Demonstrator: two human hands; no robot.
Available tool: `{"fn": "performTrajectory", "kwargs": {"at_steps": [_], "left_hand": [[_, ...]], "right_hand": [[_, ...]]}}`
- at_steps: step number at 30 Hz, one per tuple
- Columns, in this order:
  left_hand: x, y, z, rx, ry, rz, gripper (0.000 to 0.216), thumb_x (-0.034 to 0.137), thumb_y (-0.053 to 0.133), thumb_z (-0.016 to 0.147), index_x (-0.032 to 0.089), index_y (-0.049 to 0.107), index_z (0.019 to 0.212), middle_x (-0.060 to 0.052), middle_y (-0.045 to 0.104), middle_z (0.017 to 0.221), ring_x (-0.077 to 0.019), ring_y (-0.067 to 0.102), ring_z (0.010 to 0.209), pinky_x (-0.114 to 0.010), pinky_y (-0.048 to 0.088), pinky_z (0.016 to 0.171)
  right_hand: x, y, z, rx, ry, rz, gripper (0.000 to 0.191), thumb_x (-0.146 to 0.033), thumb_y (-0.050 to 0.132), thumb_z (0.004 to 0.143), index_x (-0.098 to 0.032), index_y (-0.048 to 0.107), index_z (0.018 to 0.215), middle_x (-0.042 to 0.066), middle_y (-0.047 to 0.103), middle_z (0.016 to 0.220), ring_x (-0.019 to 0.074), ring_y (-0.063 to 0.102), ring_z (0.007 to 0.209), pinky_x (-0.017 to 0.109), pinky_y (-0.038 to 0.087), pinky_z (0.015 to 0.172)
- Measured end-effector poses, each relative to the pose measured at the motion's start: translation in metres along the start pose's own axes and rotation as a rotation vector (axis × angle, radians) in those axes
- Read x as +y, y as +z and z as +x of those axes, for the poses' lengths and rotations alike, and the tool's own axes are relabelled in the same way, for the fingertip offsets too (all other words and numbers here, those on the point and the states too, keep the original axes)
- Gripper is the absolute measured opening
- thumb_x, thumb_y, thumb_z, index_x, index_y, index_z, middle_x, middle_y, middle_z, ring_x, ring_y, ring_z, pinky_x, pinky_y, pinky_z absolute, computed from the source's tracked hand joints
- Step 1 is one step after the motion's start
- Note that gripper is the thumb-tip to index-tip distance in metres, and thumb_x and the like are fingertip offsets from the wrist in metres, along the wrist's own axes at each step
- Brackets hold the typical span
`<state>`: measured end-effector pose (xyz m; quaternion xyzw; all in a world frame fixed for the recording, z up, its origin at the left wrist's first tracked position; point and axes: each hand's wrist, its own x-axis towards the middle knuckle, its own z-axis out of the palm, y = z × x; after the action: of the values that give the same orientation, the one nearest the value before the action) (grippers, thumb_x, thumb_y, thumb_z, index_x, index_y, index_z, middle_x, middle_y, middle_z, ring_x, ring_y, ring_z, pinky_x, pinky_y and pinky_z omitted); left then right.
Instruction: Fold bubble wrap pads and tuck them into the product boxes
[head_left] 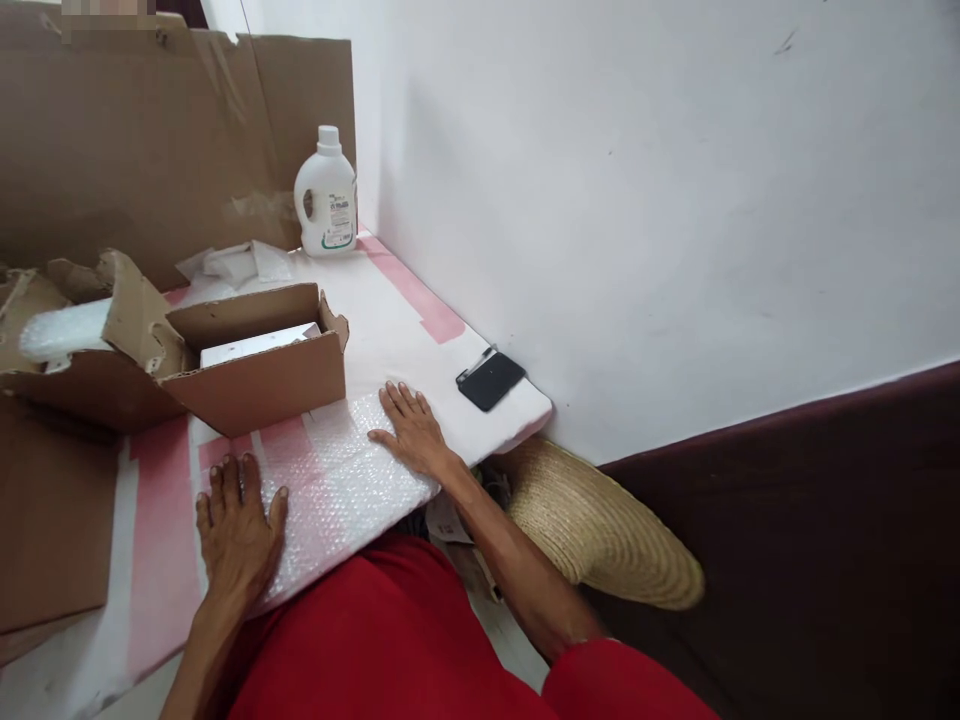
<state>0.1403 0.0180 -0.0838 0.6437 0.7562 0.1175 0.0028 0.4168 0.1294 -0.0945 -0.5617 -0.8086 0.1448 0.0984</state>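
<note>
A sheet of bubble wrap (pixel 334 480) lies flat on the white and pink table top (pixel 397 320), near its front edge. My left hand (pixel 236 525) rests palm down on the sheet's left end, fingers stretched out. My right hand (pixel 409 430) lies flat on the sheet's right end, fingers spread. Neither hand holds anything. Just behind the sheet stands an open cardboard box (pixel 259 370) with a white item (pixel 255 343) inside.
A white plastic bottle (pixel 326 195) stands at the back by the wall. A black phone (pixel 490 379) lies near the table's right corner. Torn cardboard with a bubble-wrap roll (pixel 60 330) sits left. A straw hat (pixel 600 530) lies below the table. Big cardboard sheets (pixel 150 130) lean behind.
</note>
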Motion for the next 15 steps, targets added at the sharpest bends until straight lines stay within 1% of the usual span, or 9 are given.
{"fn": "performTrajectory", "kwargs": {"at_steps": [4,7,9,10,12,13,15], "left_hand": [[0.004,-0.003,0.006,0.012,0.019,0.01,0.068,0.049,0.03,0.1,0.004,0.042,0.149,-0.027,0.036,0.159,-0.0417,0.027,0.151,-0.061,0.022,0.119],[0.0,-0.01,0.023,0.044,0.075,0.004,0.065,0.049,0.035,0.098,0.004,0.048,0.144,-0.027,0.048,0.148,-0.0423,0.042,0.139,-0.06,0.035,0.111],[-0.001,-0.014,0.037,0.039,0.138,-0.018,0.061,0.047,0.037,0.098,0.006,0.052,0.141,-0.025,0.056,0.138,-0.0391,0.053,0.126,-0.056,0.043,0.103],[0.0,-0.016,0.045,0.027,0.175,-0.035,0.058,0.047,0.038,0.098,0.009,0.053,0.139,-0.023,0.058,0.134,-0.0373,0.056,0.12,-0.054,0.045,0.1],[0.003,-0.017,0.06,0.006,0.229,-0.078,0.053,0.045,0.04,0.097,0.014,0.055,0.138,-0.019,0.061,0.131,-0.035,0.057,0.117,-0.053,0.045,0.099],[0.005,-0.018,0.067,-0.002,0.237,-0.104,0.051,0.044,0.041,0.097,0.016,0.055,0.137,-0.017,0.061,0.131,-0.0344,0.056,0.118,-0.053,0.044,0.1],[0.007,-0.017,0.079,-0.012,0.222,-0.15,0.048,0.041,0.042,0.096,0.018,0.056,0.136,-0.015,0.061,0.13,-0.0338,0.055,0.119,-0.052,0.044,0.101]], "right_hand": [[-0.002,-0.008,0.008,-0.054,0.031,0.005,0.08,-0.063,0.043,0.101,-0.012,0.027,0.161,0.012,0.017,0.169,0.0303,0.01,0.158,0.05,0.009,0.127],[-0.006,-0.012,0.013,-0.073,0.054,0.019,0.081,-0.063,0.047,0.099,-0.012,0.031,0.16,0.015,0.02,0.168,0.0339,0.012,0.157,0.053,0.011,0.126],[-0.01,-0.012,0.014,-0.065,0.07,0.024,0.081,-0.063,0.048,0.098,-0.012,0.033,0.159,0.016,0.022,0.168,0.0362,0.013,0.157,0.057,0.012,0.125],[-0.012,-0.011,0.015,-0.054,0.082,0.028,0.081,-0.063,0.048,0.098,-0.011,0.033,0.159,0.017,0.022,0.168,0.0372,0.013,0.157,0.058,0.012,0.124],[-0.019,-0.01,0.017,-0.005,0.096,0.039,0.079,-0.062,0.048,0.099,-0.01,0.036,0.157,0.02,0.024,0.167,0.0383,0.014,0.156,0.06,0.011,0.123],[-0.023,-0.01,0.019,0.031,0.087,0.051,0.078,-0.061,0.049,0.099,-0.01,0.037,0.156,0.021,0.025,0.166,0.0381,0.015,0.156,0.06,0.011,0.124],[-0.034,-0.01,0.025,0.099,0.02,0.107,0.073,-0.057,0.048,0.1,-0.01,0.039,0.155,0.021,0.03,0.164,0.0364,0.019,0.156,0.058,0.012,0.124]]}}
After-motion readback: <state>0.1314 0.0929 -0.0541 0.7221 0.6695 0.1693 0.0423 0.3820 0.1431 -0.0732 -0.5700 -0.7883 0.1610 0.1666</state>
